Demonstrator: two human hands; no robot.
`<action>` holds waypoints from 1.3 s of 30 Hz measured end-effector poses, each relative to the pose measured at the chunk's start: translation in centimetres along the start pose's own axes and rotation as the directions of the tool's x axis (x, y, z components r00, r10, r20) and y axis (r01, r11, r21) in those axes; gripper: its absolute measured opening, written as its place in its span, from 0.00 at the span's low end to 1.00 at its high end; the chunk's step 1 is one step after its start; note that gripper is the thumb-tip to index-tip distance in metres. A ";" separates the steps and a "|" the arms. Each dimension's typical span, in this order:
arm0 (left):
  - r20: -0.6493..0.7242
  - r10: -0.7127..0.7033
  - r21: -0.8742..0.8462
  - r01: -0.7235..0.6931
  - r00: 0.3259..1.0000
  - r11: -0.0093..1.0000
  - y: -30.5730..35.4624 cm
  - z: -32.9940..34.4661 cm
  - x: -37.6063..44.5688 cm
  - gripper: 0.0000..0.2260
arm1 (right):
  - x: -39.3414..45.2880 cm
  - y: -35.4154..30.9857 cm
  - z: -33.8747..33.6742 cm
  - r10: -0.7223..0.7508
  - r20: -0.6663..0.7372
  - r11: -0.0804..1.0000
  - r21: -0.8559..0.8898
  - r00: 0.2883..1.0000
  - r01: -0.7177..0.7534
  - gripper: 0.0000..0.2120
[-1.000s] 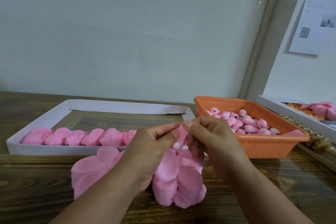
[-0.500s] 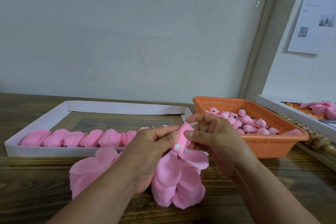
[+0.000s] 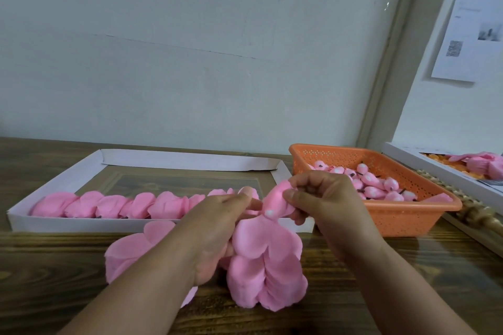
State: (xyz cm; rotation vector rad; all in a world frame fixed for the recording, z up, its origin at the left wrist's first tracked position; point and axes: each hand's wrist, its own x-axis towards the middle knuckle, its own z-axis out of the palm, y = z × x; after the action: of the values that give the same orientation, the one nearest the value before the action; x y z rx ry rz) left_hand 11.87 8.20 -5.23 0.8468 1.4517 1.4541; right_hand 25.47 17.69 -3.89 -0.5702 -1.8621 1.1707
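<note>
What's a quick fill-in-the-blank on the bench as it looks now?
1. The basket holding buds is ___ in colour.
2. It stands to the ___ of the tray.
3. The left hand and right hand both pinch one pink ___ over the petals.
Missing words: orange; right; bud.

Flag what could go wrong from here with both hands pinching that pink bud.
1. The pink bud is held only by fingertip pinches of the left hand and right hand; it could slip, or its petal could unwrap.
2. The loose petal pile lies partly under the left forearm; a sweep of the arm might scatter it.
</note>
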 end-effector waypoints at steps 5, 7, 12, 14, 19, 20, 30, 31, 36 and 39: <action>0.027 -0.009 -0.086 0.011 1.000 0.996 0.0 -0.1 0.0 0.10 | -0.1 -0.3 0.4 -0.057 -0.001 0.994 -0.096 0.998 0.056 0.15; 0.072 0.009 -0.160 0.002 0.997 0.987 0.0 0.0 0.1 0.11 | 0.0 -0.2 0.5 -0.052 -0.006 0.995 -0.086 0.999 0.051 0.15; 0.136 0.022 -0.391 0.033 0.990 0.920 0.0 0.2 0.3 0.13 | 0.0 -0.2 0.3 -0.051 -0.029 0.994 -0.094 0.998 0.048 0.14; 0.189 0.037 -0.421 0.047 0.981 0.906 -0.2 0.0 0.3 0.17 | -0.1 -0.2 0.2 -0.049 -0.042 0.996 -0.083 0.998 0.045 0.14; 0.303 0.145 -0.350 -0.031 0.942 0.936 -0.5 -0.6 0.4 0.25 | -0.1 -0.4 0.0 -0.046 -0.073 0.999 -0.005 0.996 0.046 0.12; 0.299 0.163 -0.299 -0.069 0.940 0.952 -0.5 -0.7 0.5 0.27 | -0.1 -0.4 -0.1 -0.048 -0.077 0.999 0.006 0.996 0.048 0.12; 0.082 0.266 -0.015 -0.266 0.961 0.964 -1.1 -0.4 0.8 0.17 | -0.4 -0.3 0.5 -0.030 0.017 0.999 0.012 0.999 0.029 0.09; 0.060 0.270 -0.011 -0.270 0.961 0.963 -1.1 -0.4 0.8 0.18 | -0.4 -0.3 0.5 -0.025 0.018 1.000 0.015 1.000 0.024 0.09; -0.078 0.381 0.162 -0.366 0.921 0.917 -0.9 0.3 0.4 0.11 | -0.4 -0.1 1.0 -0.016 0.007 0.999 0.042 1.000 0.016 0.06; -0.137 0.534 0.344 -0.465 0.834 0.816 -1.1 0.7 0.0 0.07 | -0.6 -0.1 1.5 -0.030 -0.018 0.998 0.057 0.999 0.031 0.08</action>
State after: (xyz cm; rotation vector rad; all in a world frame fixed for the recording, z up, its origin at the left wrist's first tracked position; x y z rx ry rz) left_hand 12.66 8.43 -6.29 1.3731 1.7338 1.7933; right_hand 24.57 16.46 -4.41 -0.5159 -1.8107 1.1918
